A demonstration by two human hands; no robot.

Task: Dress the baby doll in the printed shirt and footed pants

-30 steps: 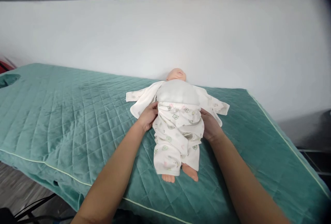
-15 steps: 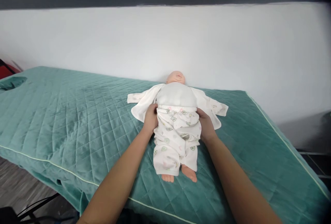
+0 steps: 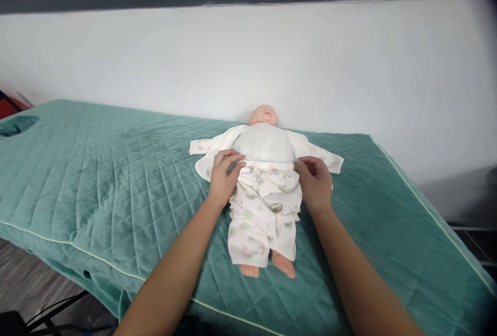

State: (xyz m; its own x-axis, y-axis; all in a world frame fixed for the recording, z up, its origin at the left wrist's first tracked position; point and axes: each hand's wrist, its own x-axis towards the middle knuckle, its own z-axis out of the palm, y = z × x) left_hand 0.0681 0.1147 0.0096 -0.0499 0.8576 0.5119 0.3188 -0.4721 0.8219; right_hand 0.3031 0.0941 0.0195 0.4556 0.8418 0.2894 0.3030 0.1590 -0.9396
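A baby doll [image 3: 263, 141] lies on its back, head toward the wall and bare feet toward me. It wears white patterned pants [image 3: 254, 212], and a white jacket [image 3: 316, 154] is spread open beneath its pale torso with the sleeves out to both sides. My left hand [image 3: 226, 175] pinches the waistband at the left hip, thumb and fingers closed on its edge. At the opposite hip, my right hand [image 3: 315, 180] has curled fingers and thumb closed on the waistband's other end; the fingertips are partly hidden.
A green quilted cover [image 3: 116, 180] with light piping spreads over the bed on both sides of the doll. Behind stands a white wall [image 3: 163, 61] with a dark band above. A red object [image 3: 8, 106] shows at far left, and dark equipment [image 3: 46, 320] is at lower left.
Both hands have shifted from the sides of the pants up to the top of the waistband, with fingers now bent over its ends. The doll stays in place.
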